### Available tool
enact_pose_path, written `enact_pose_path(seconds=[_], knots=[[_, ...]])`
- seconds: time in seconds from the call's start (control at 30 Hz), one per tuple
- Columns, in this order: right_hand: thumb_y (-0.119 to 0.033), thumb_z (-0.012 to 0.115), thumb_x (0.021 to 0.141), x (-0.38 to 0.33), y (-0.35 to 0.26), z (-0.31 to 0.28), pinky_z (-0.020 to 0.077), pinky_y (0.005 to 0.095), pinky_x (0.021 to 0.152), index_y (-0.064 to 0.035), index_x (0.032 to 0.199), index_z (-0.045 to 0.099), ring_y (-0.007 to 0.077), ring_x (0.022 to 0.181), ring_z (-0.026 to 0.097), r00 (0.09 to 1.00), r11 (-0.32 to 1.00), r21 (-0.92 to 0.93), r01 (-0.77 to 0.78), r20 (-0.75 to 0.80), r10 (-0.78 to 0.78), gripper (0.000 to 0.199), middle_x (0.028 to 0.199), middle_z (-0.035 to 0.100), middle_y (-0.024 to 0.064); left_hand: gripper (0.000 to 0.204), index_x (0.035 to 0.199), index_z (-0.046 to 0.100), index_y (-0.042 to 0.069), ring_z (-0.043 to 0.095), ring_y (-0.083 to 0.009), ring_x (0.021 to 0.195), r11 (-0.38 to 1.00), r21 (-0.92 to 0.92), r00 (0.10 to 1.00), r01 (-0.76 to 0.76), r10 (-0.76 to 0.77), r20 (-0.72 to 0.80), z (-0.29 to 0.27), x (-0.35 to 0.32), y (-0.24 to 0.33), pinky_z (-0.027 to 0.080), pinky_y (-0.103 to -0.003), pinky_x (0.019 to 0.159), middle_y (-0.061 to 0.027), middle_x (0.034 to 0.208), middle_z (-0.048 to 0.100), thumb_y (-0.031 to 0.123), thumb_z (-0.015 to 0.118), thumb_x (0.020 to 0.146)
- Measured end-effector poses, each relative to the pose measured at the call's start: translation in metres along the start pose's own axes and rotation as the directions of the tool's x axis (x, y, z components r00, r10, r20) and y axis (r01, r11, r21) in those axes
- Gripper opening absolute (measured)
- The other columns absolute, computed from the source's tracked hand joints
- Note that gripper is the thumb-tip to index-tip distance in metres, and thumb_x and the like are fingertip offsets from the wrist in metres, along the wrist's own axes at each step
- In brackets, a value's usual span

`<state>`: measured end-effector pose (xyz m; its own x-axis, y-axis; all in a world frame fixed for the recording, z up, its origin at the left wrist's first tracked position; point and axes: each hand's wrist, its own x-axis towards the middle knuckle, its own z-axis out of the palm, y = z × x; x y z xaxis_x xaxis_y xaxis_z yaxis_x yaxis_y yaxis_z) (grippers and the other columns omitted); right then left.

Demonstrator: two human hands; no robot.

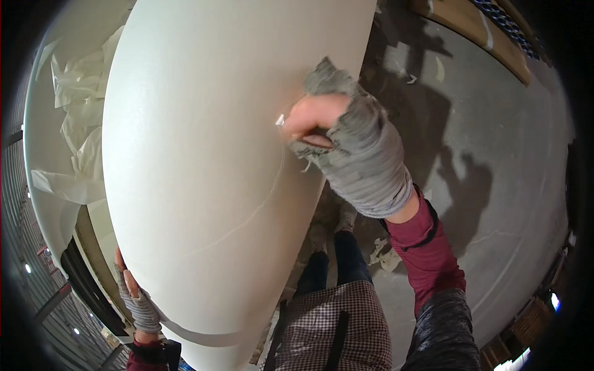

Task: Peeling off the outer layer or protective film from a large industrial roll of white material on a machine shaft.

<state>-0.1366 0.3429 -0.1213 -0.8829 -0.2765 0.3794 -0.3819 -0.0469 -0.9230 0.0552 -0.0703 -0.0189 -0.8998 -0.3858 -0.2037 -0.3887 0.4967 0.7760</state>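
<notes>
A big white roll-like body (204,154) with a smooth, rounded surface fills the middle. My right hand (315,117), in a frayed grey fingerless wrap, is closed in a pinch over its right side. A small white scrap (280,120) sticks out at the fingertips. From there a thin pale line (266,201) curves down and left across the surface; whether it is a thread, a crease or a tear, I cannot tell. My left hand (131,290), also in a grey wrap, rests with fingers extended along the body's lower left edge, its far fingers partly hidden.
Crumpled white sheets (80,123) lie on a pale surface at the left. Torn scraps (387,256) litter the grey floor (513,185) beside my feet. A long brown cardboard-like piece (476,31) lies at the far right. A grey band (204,337) crosses the body's near end.
</notes>
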Motion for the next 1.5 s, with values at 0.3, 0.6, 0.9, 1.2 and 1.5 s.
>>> enact_pose_path(seconds=[0.3, 0.6, 0.9, 1.2, 1.5], knots=[[0.010, 0.058, 0.075, 0.005, 0.002, 0.011, 0.0425, 0.0212, 0.060, -0.0018, 0.086, 0.063, 0.0082, 0.062, 0.048, 0.984, 0.997, 0.008, 0.078, -0.159, -0.076, 0.017, 0.083, 0.061, 0.0023, 0.062, 0.143, 0.030, 0.001, 0.046, -0.0207, 0.120, 0.998, 0.053, 0.999, 0.032, -0.034, 0.032, -0.002, -0.004, 0.007, 0.037, -0.032, 0.101, -0.0115, 0.136, 0.044, 0.043, 0.037, 0.097], [0.010, 0.064, 0.069, -0.004, 0.007, 0.005, 0.0419, 0.0230, 0.057, -0.0038, 0.070, 0.055, 0.0108, 0.063, 0.050, 0.975, 0.980, -0.150, 0.130, -0.160, -0.154, 0.016, 0.076, 0.059, 0.0038, 0.058, 0.142, 0.028, -0.004, 0.046, -0.0187, 0.121, 0.999, -0.053, 0.998, 0.011, -0.008, 0.068, -0.001, -0.005, 0.006, 0.039, -0.025, 0.099, -0.0109, 0.143, 0.038, 0.028, 0.045, 0.096], [0.009, 0.069, 0.067, 0.004, 0.005, 0.012, 0.0461, 0.0242, 0.058, -0.0069, 0.084, 0.067, 0.0107, 0.073, 0.053, 0.932, 0.952, -0.258, 0.167, -0.274, -0.238, 0.023, 0.102, 0.055, 0.0033, 0.055, 0.141, 0.029, -0.005, 0.048, -0.0161, 0.117, 0.991, 0.062, 0.987, -0.120, 0.112, 0.117, 0.000, 0.000, 0.009, 0.039, -0.024, 0.099, -0.0088, 0.139, 0.043, 0.025, 0.043, 0.097], [0.002, 0.074, 0.061, -0.023, 0.013, 0.015, 0.0511, 0.0295, 0.063, -0.0133, 0.080, 0.065, 0.0167, 0.077, 0.059, 0.979, 0.984, -0.177, -0.037, -0.206, 0.000, 0.027, 0.090, 0.052, 0.0026, 0.056, 0.140, 0.028, -0.006, 0.049, -0.0147, 0.114, 0.977, 0.146, 0.986, -0.152, 0.141, 0.084, 0.006, 0.000, 0.012, 0.041, -0.023, 0.096, -0.0085, 0.129, 0.049, 0.028, 0.042, 0.097], [0.005, 0.073, 0.061, -0.062, 0.005, 0.035, 0.0445, 0.0296, 0.061, -0.0087, 0.084, 0.059, 0.0161, 0.069, 0.052, 0.959, 0.993, -0.068, -0.100, -0.273, 0.078, 0.030, 0.081, 0.050, 0.0035, 0.065, 0.143, 0.027, -0.002, 0.048, -0.0194, 0.114, 0.970, 0.227, 0.996, -0.087, 0.080, 0.039, 0.013, -0.002, 0.023, 0.040, -0.027, 0.097, -0.0113, 0.130, 0.047, 0.038, 0.044, 0.095]])
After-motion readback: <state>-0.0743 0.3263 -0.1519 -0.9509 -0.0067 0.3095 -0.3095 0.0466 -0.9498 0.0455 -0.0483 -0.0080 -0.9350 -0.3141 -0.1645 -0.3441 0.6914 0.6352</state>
